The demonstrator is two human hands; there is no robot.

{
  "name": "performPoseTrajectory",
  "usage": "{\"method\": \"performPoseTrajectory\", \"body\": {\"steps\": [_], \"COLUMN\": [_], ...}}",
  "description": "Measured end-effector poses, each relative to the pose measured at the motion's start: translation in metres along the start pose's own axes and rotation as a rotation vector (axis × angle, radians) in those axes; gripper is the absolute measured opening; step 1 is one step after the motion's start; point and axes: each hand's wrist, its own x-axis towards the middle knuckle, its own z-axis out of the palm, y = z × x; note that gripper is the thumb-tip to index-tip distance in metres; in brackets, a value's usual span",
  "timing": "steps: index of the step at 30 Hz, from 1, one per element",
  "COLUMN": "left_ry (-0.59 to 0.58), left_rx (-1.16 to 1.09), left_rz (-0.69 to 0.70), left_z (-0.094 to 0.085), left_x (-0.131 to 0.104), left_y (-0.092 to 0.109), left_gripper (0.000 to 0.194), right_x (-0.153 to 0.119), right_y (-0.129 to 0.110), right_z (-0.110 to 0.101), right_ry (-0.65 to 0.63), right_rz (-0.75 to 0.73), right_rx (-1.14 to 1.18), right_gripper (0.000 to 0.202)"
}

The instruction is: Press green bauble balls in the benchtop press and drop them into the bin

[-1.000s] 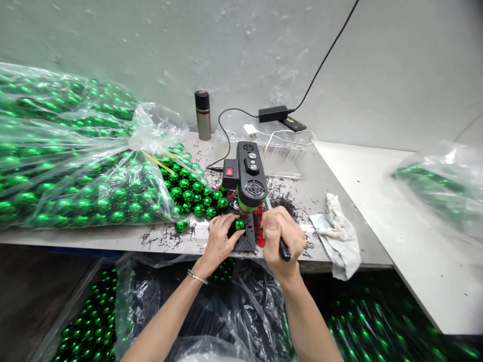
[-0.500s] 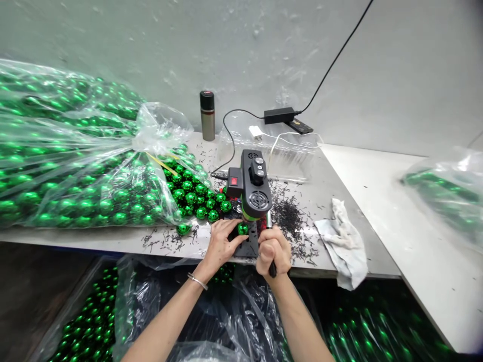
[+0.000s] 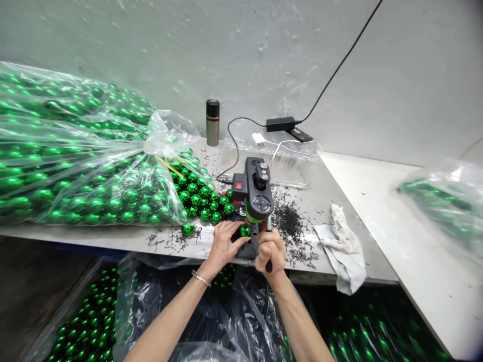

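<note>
A shiny green ball point(image 3: 245, 231) sits under the head of a small black press machine point(image 3: 258, 188) with a red switch on its left side. My left hand point(image 3: 225, 243) pinches this ball between thumb and fingers at the machine's base. Wrapped round the machine's black lever handle point(image 3: 268, 266) is my right hand point(image 3: 270, 250), its fingers closed. The machine hides the far side of the ball. Just left of the machine lies a heap of loose green balls point(image 3: 205, 201), spilling from the mouth of a clear plastic bag.
A big clear bag of green balls point(image 3: 94, 171) fills the table's left. Small black slivers point(image 3: 289, 218) are piled right of the machine, near a white cloth point(image 3: 341, 251). Behind stand a flask point(image 3: 213, 123) and a power adapter point(image 3: 281, 124). Below the edge hang plastic-lined bags point(image 3: 158, 296).
The camera view has shifted slightly, moving the scene a little right and down. My right hand and the lever handle have come slightly closer to my left hand, which still holds the ball.
</note>
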Motion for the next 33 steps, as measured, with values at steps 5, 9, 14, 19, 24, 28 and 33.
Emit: {"method": "performPoseTrajectory", "body": {"steps": [5, 9, 14, 19, 24, 28, 33], "left_ry": [0.038, 0.053, 0.084, 0.426, 0.343, 0.289, 0.337], "left_rx": [-0.007, 0.056, 0.242, 0.513, 0.633, 0.557, -0.024], "left_rz": [0.073, 0.212, 0.225, -0.123, -0.258, -0.267, -0.409], "left_z": [-0.003, -0.020, -0.056, -0.088, -0.088, -0.084, -0.094], "left_x": [-0.003, -0.035, -0.071, -0.048, -0.028, -0.031, -0.039], "left_y": [0.003, 0.016, 0.014, -0.022, -0.035, -0.028, -0.012], "left_gripper": [0.030, 0.037, 0.053, 0.038, 0.041, 0.036, 0.046], "right_x": [0.045, 0.069, 0.061, 0.057, 0.057, 0.055, 0.054], "right_y": [-0.021, -0.030, -0.028, -0.028, -0.028, -0.028, -0.028], "right_z": [-0.017, -0.028, -0.024, -0.022, -0.023, -0.023, -0.023], "right_ry": [0.117, 0.070, 0.075, 0.083, 0.083, 0.064, 0.045], "right_rz": [0.204, 0.260, 0.194, 0.201, 0.204, 0.203, 0.194], "right_rx": [0.142, 0.176, 0.151, 0.154, 0.141, 0.126, 0.129], "right_gripper": [0.032, 0.034, 0.033, 0.032, 0.034, 0.032, 0.030]}}
